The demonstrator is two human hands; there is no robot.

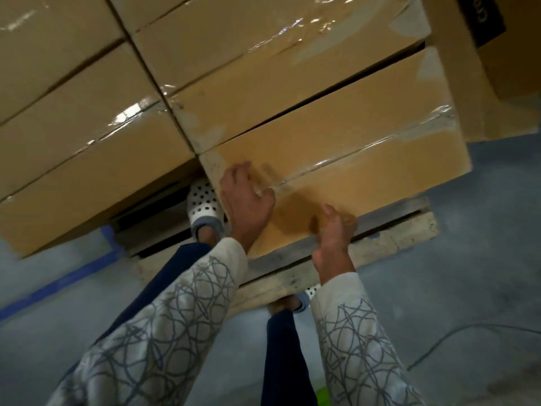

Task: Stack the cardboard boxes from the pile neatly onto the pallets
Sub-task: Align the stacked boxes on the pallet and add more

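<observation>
A brown taped cardboard box [351, 159] lies on a wooden pallet [389, 241], nearest to me. My left hand [246, 200] rests on its near left corner with spread fingers. My right hand [332, 232] presses against its lower front edge, fingers curled at the rim. More taped boxes [263, 68] sit stacked behind it, and others [73, 142] fill the left side of the pallets.
A darker printed carton [483, 39] stands at the upper right. My foot in a white perforated shoe [202, 206] is on the pallet between boxes. Blue tape [58, 282] runs across the grey floor, and a thin cable [456, 332] lies at the right.
</observation>
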